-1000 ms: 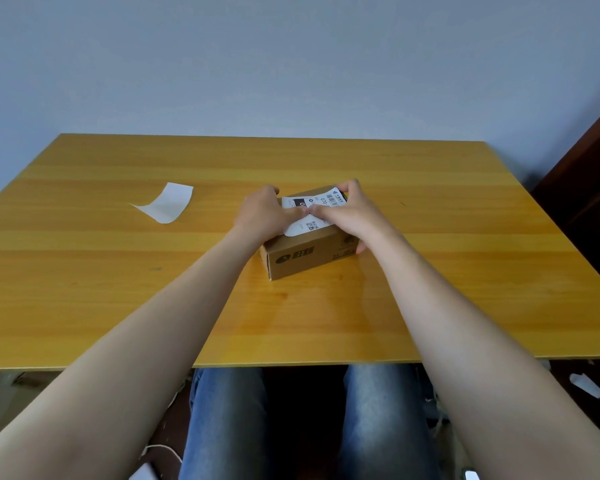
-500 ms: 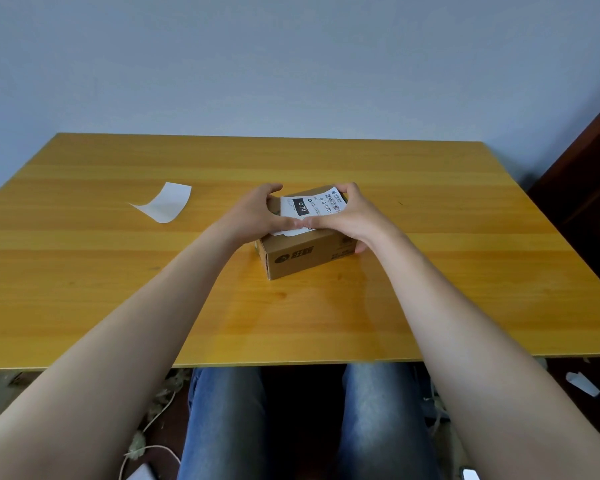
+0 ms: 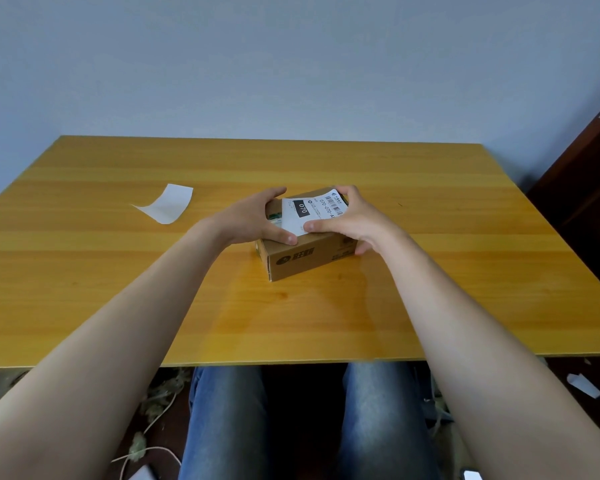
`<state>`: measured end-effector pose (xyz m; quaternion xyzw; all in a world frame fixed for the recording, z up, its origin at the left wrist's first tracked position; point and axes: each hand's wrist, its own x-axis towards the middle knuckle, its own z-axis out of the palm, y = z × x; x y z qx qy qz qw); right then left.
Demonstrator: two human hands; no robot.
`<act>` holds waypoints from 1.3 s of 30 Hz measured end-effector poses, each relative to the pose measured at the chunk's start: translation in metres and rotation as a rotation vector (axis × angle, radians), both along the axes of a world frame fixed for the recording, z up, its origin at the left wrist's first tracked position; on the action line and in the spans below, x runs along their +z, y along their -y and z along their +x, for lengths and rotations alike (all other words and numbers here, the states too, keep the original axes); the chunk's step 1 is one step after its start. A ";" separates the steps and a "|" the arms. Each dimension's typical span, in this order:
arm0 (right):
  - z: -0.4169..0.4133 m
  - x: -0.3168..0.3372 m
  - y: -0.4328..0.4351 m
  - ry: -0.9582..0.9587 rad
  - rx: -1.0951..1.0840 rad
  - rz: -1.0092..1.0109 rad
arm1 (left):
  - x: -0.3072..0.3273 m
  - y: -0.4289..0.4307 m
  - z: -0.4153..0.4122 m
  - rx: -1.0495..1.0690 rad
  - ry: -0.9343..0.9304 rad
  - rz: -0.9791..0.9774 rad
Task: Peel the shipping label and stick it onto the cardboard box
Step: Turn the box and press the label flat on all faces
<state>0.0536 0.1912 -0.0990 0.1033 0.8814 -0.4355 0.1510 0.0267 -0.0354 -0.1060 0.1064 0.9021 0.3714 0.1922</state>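
**Inspector:** Box location first. Cardboard box (image 3: 303,252) sits on the wooden table (image 3: 430,271), roughly centre, turned slightly so one corner faces the near edge.

**Clerk:** And the shipping label?

**Inspector:** Shipping label (image 3: 312,211) lies across the top of the box, printed side up, barcode toward the far right. Its near left corner looks slightly raised off the cardboard; cannot tell how much of it is stuck down.

**Clerk:** Hands?

**Inspector:** Left hand (image 3: 253,220) wraps the left end of the box, fingers at the far edge, thumb on the near top edge just beside the label. Right hand (image 3: 349,220) covers the right end, fingers curled over the far corner, thumb pressed on the label's near edge. Both closed around box and label.

**Clerk:** Anything else on the table?

**Inspector:** White backing sheet (image 3: 167,206), curled, well apart on the far left.
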 end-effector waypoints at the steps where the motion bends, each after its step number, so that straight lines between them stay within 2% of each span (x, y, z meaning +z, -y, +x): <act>1: -0.001 0.000 0.001 0.003 -0.012 -0.009 | -0.001 -0.001 0.001 0.015 -0.007 0.009; 4: -0.003 -0.002 0.002 0.012 -0.038 -0.025 | -0.002 -0.009 0.005 0.095 -0.038 0.038; 9: -0.003 -0.004 0.006 -0.064 -0.052 0.029 | -0.005 -0.028 0.008 0.268 -0.160 -0.039; 13: -0.003 -0.009 0.011 -0.118 -0.084 0.129 | -0.005 -0.035 0.004 0.294 -0.187 -0.152; 16: -0.003 -0.010 0.012 -0.116 -0.113 0.150 | -0.005 -0.035 0.004 0.301 -0.201 -0.164; 22: -0.004 -0.006 0.012 -0.051 -0.099 0.153 | -0.005 -0.030 0.005 0.273 -0.220 -0.139; 33: -0.001 -0.002 0.012 -0.021 -0.076 0.061 | -0.008 -0.006 0.000 0.143 -0.125 0.021; 39: -0.005 -0.005 0.008 -0.015 -0.048 0.045 | -0.005 0.001 0.001 0.057 -0.090 0.002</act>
